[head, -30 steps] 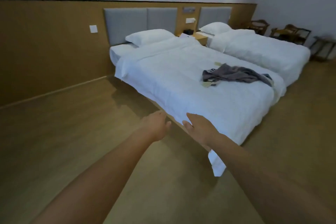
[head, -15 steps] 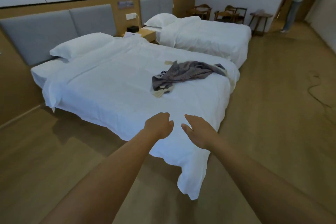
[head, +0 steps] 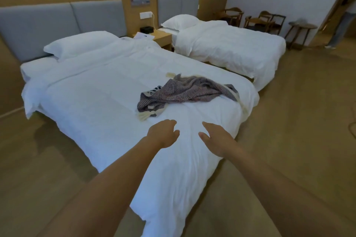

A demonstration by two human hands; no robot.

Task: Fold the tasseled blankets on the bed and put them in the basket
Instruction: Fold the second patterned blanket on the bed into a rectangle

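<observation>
Grey woven tasseled blanket sits crumpled mid-frame on the white-quilted bed, so I'd guess it needs spreading first. Left hand and right hand hover just below it, both empty with loose fingers, lined up to grab. No basket in sight.

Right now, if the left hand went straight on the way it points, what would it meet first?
Probably the crumpled grey blanket on the near bed. The left hand hangs empty just short of it; how high above the bed is unclear.
</observation>
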